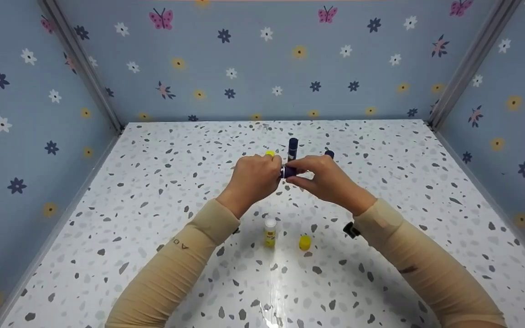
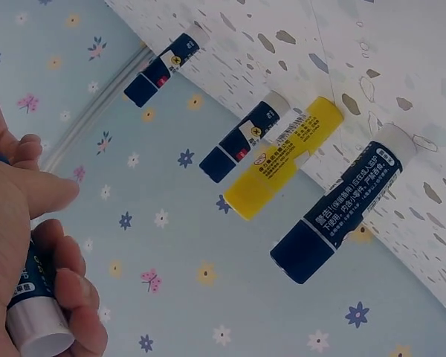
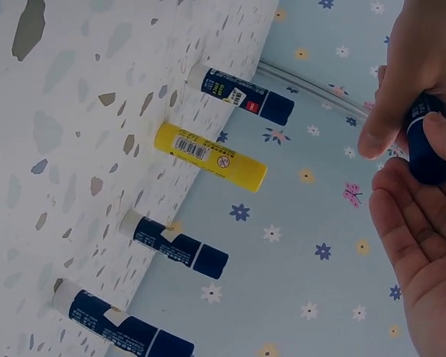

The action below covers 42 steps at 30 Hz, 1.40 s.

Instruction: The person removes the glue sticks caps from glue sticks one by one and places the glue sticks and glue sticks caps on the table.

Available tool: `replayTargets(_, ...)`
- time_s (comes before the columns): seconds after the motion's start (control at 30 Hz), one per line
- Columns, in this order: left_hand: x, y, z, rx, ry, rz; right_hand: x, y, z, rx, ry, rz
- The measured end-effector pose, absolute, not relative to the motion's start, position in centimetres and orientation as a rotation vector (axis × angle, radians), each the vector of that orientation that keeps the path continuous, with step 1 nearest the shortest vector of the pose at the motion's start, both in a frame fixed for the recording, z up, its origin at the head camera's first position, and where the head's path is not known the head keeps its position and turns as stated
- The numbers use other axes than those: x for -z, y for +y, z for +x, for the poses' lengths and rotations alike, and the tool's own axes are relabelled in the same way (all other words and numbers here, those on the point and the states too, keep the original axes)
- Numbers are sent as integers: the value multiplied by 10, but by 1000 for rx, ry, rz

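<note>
My left hand (image 1: 258,177) grips the body of a dark blue glue stick (image 2: 31,279), its white base showing below the fingers in the left wrist view. On the same stick, my right hand (image 1: 328,178) pinches the dark blue cap (image 3: 429,160) between thumb and fingers. The cap end points toward the right hand, and both hands are above the table. Close in front of me, an uncapped yellow glue stick (image 1: 270,233) stands upright with a whitish top. A loose yellow cap (image 1: 305,243) sits to its right.
Beyond the hands stand a capped dark blue glue stick (image 1: 293,148), a yellow one (image 3: 212,158) and further blue ones (image 3: 175,247), partly hidden in the head view. Flower-patterned panels (image 1: 262,59) wall the speckled table (image 1: 162,150) at the back and sides.
</note>
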<state>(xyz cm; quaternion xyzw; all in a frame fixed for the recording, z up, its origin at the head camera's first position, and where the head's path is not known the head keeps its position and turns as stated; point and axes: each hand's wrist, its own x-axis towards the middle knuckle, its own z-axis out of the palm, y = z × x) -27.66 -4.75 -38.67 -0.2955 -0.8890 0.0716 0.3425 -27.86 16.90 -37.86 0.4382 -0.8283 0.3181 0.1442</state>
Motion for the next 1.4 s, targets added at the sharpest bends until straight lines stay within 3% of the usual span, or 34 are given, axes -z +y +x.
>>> replayTargets(1.4, 375, -55, -275, 92, -2706, -939, 380, 179, -274, -829, -2457, 1286)
